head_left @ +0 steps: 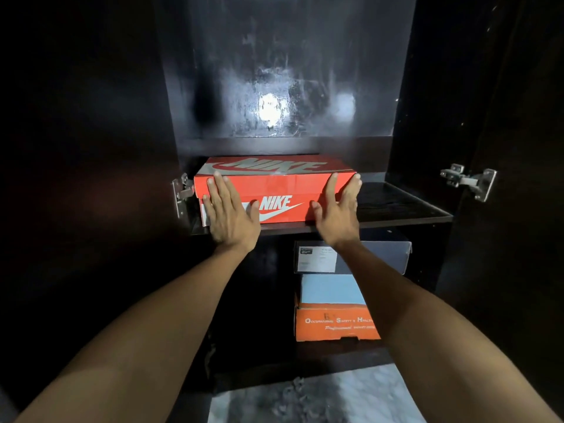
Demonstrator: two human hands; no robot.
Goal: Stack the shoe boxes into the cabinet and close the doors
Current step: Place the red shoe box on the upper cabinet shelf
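A person's left hand [229, 212] presses flat, fingers [220, 186] straight and slightly spread, against the front of an orange Nike shoe box [276, 181] sitting at the left of a dark cabinet's upper shelf [406, 209], beside the left door hinge [181, 193]. The right hand [337, 213], fingers straight and together, rests on the box's right front corner. Below, a navy box [381, 254], a light-blue box [329, 290] and an orange safety-shoe box [332, 326] are stacked. A second hinge [471, 180] shows at right.
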